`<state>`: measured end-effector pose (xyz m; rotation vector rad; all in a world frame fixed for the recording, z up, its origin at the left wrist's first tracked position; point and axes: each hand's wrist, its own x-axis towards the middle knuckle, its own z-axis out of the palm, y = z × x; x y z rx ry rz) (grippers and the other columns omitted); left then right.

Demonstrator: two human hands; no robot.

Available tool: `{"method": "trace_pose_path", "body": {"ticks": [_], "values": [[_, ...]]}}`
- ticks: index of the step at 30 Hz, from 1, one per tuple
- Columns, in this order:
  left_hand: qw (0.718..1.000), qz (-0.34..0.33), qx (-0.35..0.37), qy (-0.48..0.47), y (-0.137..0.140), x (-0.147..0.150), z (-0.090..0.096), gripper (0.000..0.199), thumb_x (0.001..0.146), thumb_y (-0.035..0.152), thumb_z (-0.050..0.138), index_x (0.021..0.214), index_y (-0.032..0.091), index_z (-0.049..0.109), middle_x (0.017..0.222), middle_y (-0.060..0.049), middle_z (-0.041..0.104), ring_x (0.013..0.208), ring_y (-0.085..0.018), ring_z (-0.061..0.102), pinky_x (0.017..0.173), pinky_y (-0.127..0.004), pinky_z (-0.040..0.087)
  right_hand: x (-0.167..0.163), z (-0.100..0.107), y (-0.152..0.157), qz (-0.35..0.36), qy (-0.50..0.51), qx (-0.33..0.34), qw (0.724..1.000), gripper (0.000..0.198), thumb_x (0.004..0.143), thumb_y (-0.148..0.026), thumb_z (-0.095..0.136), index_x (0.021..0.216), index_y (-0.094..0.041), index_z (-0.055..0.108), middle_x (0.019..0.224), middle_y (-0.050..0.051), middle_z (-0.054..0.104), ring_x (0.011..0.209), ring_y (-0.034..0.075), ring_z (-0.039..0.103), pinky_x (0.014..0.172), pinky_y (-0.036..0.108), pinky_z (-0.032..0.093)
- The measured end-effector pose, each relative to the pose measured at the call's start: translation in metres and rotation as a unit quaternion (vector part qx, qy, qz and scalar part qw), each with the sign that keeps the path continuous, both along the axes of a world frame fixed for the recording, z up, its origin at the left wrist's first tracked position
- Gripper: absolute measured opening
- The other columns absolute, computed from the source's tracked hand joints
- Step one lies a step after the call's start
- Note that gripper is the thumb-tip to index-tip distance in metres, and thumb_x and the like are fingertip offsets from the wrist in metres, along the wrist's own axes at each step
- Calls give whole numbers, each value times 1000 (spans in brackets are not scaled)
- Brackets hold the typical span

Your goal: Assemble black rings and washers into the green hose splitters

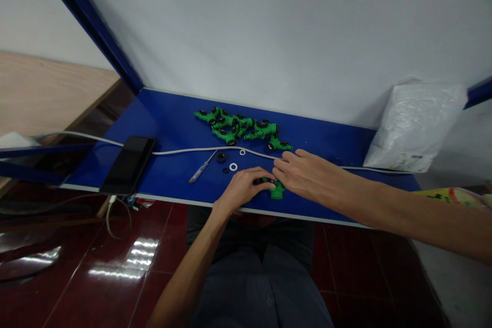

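A green plastic hose splitter (277, 193) lies at the front of the blue shelf, partly covered by my fingers. My left hand (246, 184) grips its left side, thumb and fingers closed around it. From the right, my right hand (294, 171) has its fingers curled over the splitter's upper right part; the fingertips are partly hidden. Left of my hands are a white ring washer (233, 167), a smaller white ring (242, 152), a black ring-shaped cap (221, 157) and a small black piece (225, 170). A clear-handled screwdriver (200, 170) lies beside them.
Several green hose splitters (230, 125) lie grouped behind my hands. A white cable (184, 151) crosses the blue shelf (172, 179) lengthwise. A black phone (128, 165) rests at the left, a plastic-wrapped package (417, 125) leans at the right, and a white wall (277, 36) rises behind.
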<state>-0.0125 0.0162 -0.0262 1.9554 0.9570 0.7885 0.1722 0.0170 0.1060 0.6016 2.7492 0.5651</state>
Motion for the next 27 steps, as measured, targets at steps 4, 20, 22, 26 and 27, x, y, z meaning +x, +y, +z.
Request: {"method": "trace_pose_path", "body": {"ticks": [4, 20, 22, 26, 27], "values": [[1000, -5, -4, -8, 0, 0, 1, 21, 94, 38, 69, 110, 26, 76, 117, -1, 75, 105, -19, 70, 91, -25, 49, 7, 1, 6, -16, -30, 9, 999, 6, 93, -12, 61, 88, -15, 62, 83, 8, 61, 83, 24, 55, 68, 36, 32], [1000, -8, 3, -10, 1, 1, -4, 22, 94, 39, 69, 111, 26, 75, 113, 0, 75, 92, -17, 70, 82, -24, 48, 5, 14, 6, 7, -38, 1, 999, 4, 93, -16, 64, 90, -17, 62, 83, 6, 62, 84, 23, 57, 69, 35, 33], [1000, -7, 10, -11, 1, 1, -5, 21, 94, 38, 69, 111, 26, 75, 115, 0, 75, 96, -17, 70, 84, -25, 48, 2, 14, 5, 2, -45, 27, 999, 4, 93, -16, 64, 89, -16, 62, 84, 7, 62, 87, 25, 57, 71, 36, 33], [1000, 2, 24, -2, 2, 2, -7, 21, 93, 40, 70, 106, 24, 76, 110, -1, 76, 93, -18, 70, 81, -25, 48, 1, 5, 2, 2, -22, 55, 998, 12, 92, -17, 65, 103, -15, 63, 97, 8, 62, 88, 24, 55, 68, 35, 32], [1000, 5, 25, 3, 2, 2, -7, 22, 93, 40, 70, 106, 24, 76, 108, -1, 76, 89, -18, 70, 79, -25, 48, 1, 3, 1, 5, -14, 51, 999, 15, 92, -17, 65, 107, -15, 62, 100, 8, 61, 87, 23, 54, 67, 34, 31]]}}
